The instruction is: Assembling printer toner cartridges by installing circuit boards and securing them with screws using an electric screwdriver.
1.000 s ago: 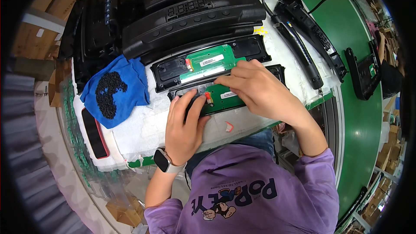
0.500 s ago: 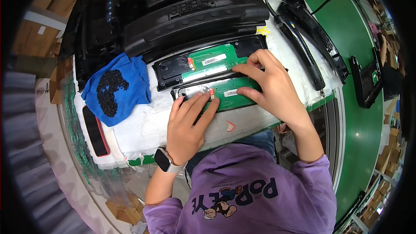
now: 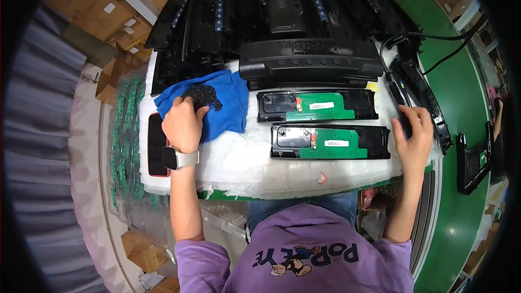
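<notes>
My left hand (image 3: 183,125) is at the near left edge of a pile of tiny black pieces (image 3: 205,96), which look like screws, on a blue cloth (image 3: 233,114). Its fingers are curled down and their tips hidden, so what they pinch is unclear. At the right, my right hand (image 3: 415,135) has its thumb and fingers around the lower part of a black electric screwdriver (image 3: 400,95), whose tip is hidden. Between the hands lie two black plastic panels, the far one (image 3: 274,109) and the near one (image 3: 287,153), each with a green circuit board (image 3: 323,106) (image 3: 336,144) inside.
A long black housing (image 3: 309,65) lies behind the panels, with several black shells (image 3: 282,2) farther back. A red-edged phone (image 3: 157,146) rests left of the cloth. The screwdriver's black cable (image 3: 434,36) arches at the right, beside another black part (image 3: 431,111). White padding (image 3: 244,168) covers the table.
Both hands have left the near panel: the left moved to the black pile on the cloth, the right to the electric screwdriver. The view has shifted too.
</notes>
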